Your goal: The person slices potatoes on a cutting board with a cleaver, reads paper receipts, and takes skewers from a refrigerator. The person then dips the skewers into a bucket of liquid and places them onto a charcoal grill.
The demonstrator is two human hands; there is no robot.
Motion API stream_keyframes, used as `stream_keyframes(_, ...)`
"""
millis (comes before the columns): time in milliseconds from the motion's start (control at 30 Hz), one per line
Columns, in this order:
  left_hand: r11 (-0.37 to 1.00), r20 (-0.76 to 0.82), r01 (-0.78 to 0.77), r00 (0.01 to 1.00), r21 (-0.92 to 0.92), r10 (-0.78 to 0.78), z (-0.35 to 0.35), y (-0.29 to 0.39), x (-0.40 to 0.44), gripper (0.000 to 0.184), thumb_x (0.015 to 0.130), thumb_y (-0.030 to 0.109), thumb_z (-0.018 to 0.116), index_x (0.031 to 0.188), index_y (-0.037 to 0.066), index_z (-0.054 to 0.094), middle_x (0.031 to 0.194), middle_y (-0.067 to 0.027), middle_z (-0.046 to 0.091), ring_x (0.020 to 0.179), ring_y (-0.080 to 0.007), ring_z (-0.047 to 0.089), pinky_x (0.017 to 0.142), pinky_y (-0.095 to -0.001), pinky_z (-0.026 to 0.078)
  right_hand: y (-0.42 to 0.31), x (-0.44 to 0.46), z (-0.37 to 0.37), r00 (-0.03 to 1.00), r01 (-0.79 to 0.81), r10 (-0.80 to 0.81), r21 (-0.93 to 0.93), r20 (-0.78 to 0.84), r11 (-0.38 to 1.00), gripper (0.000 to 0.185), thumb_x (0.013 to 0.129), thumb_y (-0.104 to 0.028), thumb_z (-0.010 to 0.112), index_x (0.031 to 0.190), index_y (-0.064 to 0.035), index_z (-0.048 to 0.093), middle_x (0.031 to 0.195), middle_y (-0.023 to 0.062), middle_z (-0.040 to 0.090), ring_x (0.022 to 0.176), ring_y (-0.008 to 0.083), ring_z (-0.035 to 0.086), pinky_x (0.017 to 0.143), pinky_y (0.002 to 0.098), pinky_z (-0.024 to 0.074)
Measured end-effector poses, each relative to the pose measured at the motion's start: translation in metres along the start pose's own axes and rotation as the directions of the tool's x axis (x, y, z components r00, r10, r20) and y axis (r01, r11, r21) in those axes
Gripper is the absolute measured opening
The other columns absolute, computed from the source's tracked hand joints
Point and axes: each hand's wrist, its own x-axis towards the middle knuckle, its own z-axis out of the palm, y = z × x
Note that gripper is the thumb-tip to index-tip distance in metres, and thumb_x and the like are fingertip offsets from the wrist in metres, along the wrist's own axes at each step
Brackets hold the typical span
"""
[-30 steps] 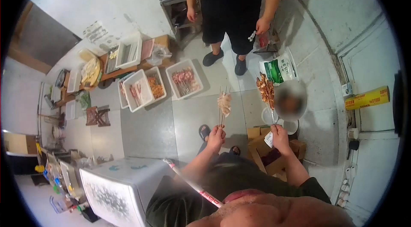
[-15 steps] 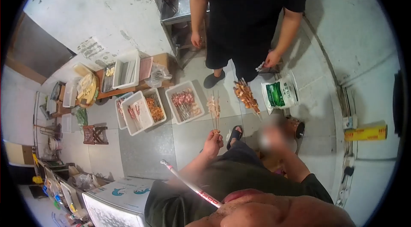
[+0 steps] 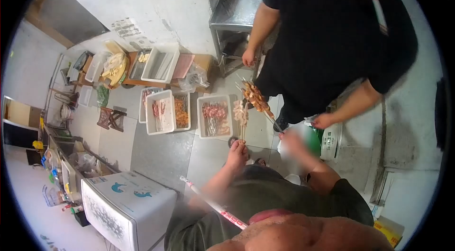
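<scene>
My left hand [image 3: 238,155] is closed around the lower ends of a few skewers of pale meat [image 3: 241,112], held upright in front of me. To its right, my right hand [image 3: 295,143], partly blurred, grips a bunch of browned meat skewers [image 3: 256,97] that tilts up and to the left. The browned bunch is close to the pale skewers and in front of the other person's dark shorts. A white bin of raw meat skewers [image 3: 214,117] lies just left of the pale ones.
Another person in a black shirt [image 3: 332,47] stands opposite, a hand [image 3: 324,121] near a white-and-green sack [image 3: 330,141]. More white bins [image 3: 159,129] of skewers stand on the floor at left. A low bench [image 3: 204,67] holds trays. A white freezer [image 3: 142,194] is at lower left.
My right hand has brought the browned skewers up and left, nearer the pale ones. The view has turned, and the other person now appears closer and farther right.
</scene>
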Motion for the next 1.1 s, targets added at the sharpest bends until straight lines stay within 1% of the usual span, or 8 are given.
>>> stream_keyframes(67,0.986,-0.059,-0.025,0.998,0.163,0.035,0.032,0.027,0.006,0.008,0.101,0.023,0.045,0.1,0.016,0.049,0.068,0.003,0.042,0.051,-0.0081,0.036,0.044,-0.023,0.029,0.011,0.031,0.016,0.961,0.226,-0.208,0.084,-0.18,0.971,0.029,0.095,-0.03,0.054,0.085,-0.0029,0.056,0.065,0.0082,0.052,0.06,0.0236,0.05,0.056,0.0404,0.0392)
stream_keyframes(100,0.989,-0.108,-0.024,0.993,0.148,0.04,0.048,0.042,0.009,0.011,0.101,0.024,0.045,0.099,0.014,0.049,0.066,0.003,0.041,0.05,-0.008,0.037,0.042,-0.0232,0.029,0.019,0.048,0.023,0.99,-0.028,0.051,0.168,-0.131,0.985,0.029,0.096,-0.03,0.053,0.084,-0.0034,0.056,0.064,0.0062,0.051,0.057,0.0194,0.049,0.052,0.0381,0.0363)
stream_keyframes(200,0.958,-0.046,-0.086,0.994,0.275,0.102,0.057,0.075,0.046,0.011,0.1,0.023,0.044,0.102,0.013,0.049,0.066,0.0028,0.041,0.052,-0.0073,0.036,0.044,-0.0223,0.03,-0.035,0.078,-0.011,0.965,0.169,-0.163,0.014,-0.204,0.986,0.03,0.096,-0.028,0.053,0.08,-0.0031,0.057,0.06,0.0013,0.05,0.055,0.0108,0.047,0.05,0.0317,0.0349)
stream_keyframes(267,0.942,0.0,-0.136,0.99,0.306,0.143,0.062,0.099,0.064,0.011,0.1,0.022,0.043,0.104,0.012,0.048,0.067,0.0027,0.04,0.053,-0.0066,0.036,0.045,-0.0214,0.03,-0.085,0.105,-0.027,0.961,-0.235,0.267,0.306,-0.067,0.923,0.031,0.096,-0.027,0.052,0.077,-0.0028,0.056,0.06,0.0,0.051,0.056,0.0087,0.047,0.05,0.0297,0.0351)
stream_keyframes(433,0.934,0.058,-0.208,0.978,0.291,0.2,0.089,0.156,0.115,0.01,0.099,0.016,0.043,0.105,0.01,0.045,0.071,0.0027,0.041,0.055,-0.0054,0.034,0.045,-0.0204,0.028,-0.097,0.177,-0.055,0.875,0.439,-0.387,0.14,-0.292,0.888,0.032,0.098,-0.023,0.051,0.073,-0.0022,0.054,0.062,-0.002,0.052,0.058,0.0039,0.046,0.052,0.0252,0.0375)
stream_keyframes(700,0.93,0.127,-0.315,0.947,0.188,0.295,0.169,0.193,0.201,0.013,0.098,0.014,0.042,0.111,0.01,0.043,0.074,0.0018,0.042,0.056,-0.0049,0.034,0.046,-0.0195,0.027,-0.006,0.294,-0.107,0.914,0.268,-0.166,0.243,-0.37,0.932,0.036,0.099,-0.027,0.05,0.073,-0.0027,0.054,0.059,-0.0012,0.051,0.056,0.0038,0.045,0.052,0.0249,0.0364)
stream_keyframes(1067,0.945,0.128,-0.298,0.951,0.131,0.282,0.295,0.231,0.315,0.007,0.1,0.016,0.041,0.106,0.013,0.042,0.072,0.0012,0.042,0.049,-0.0063,0.033,0.043,-0.0216,0.027,-0.006,0.401,-0.186,0.878,0.127,0.056,0.344,-0.475,0.93,0.036,0.097,-0.027,0.051,0.074,0.0011,0.054,0.059,0.0046,0.049,0.06,0.0106,0.044,0.057,0.0309,0.0394)
stream_keyframes(1100,0.954,0.146,-0.276,0.955,0.118,0.258,0.305,0.233,0.33,0.006,0.1,0.017,0.041,0.106,0.014,0.042,0.072,0.0011,0.042,0.049,-0.0065,0.033,0.043,-0.0216,0.027,0.026,0.424,-0.18,0.835,0.212,-0.072,0.199,-0.546,0.957,0.036,0.097,-0.027,0.051,0.074,0.0008,0.054,0.059,0.0042,0.049,0.06,0.0105,0.044,0.058,0.0307,0.0394)
